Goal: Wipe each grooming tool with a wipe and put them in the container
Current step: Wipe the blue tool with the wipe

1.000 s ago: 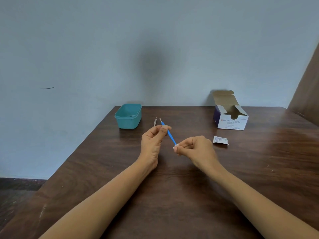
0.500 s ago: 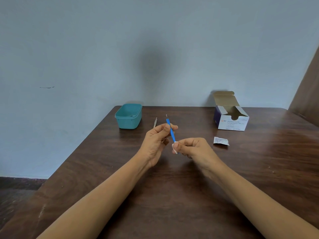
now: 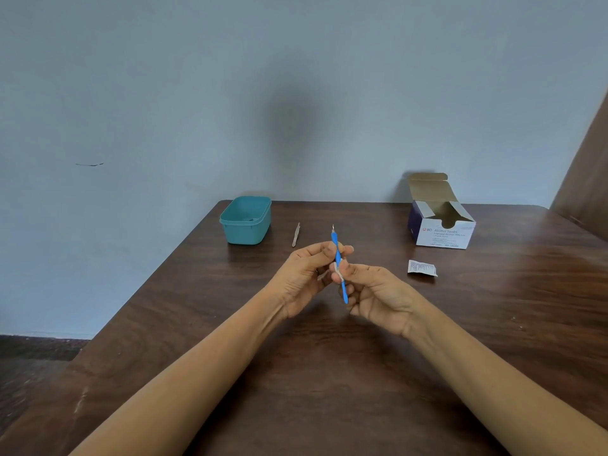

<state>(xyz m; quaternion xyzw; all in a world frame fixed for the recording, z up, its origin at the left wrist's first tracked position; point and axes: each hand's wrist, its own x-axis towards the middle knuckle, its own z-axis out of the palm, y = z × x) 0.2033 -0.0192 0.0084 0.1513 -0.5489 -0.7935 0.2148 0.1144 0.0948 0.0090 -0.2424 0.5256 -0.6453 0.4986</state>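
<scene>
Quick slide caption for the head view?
Left hand holds blue tool, right hand pinches a wipe round it; tweezers beside teal container.

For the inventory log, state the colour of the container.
Teal container, clearest in the head view.

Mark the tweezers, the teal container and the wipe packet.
tweezers [image 3: 296, 235]: head view, mid-shaft.
teal container [image 3: 245, 232]: head view, front wall.
wipe packet [image 3: 422, 267]: head view, centre of printed face.
</scene>
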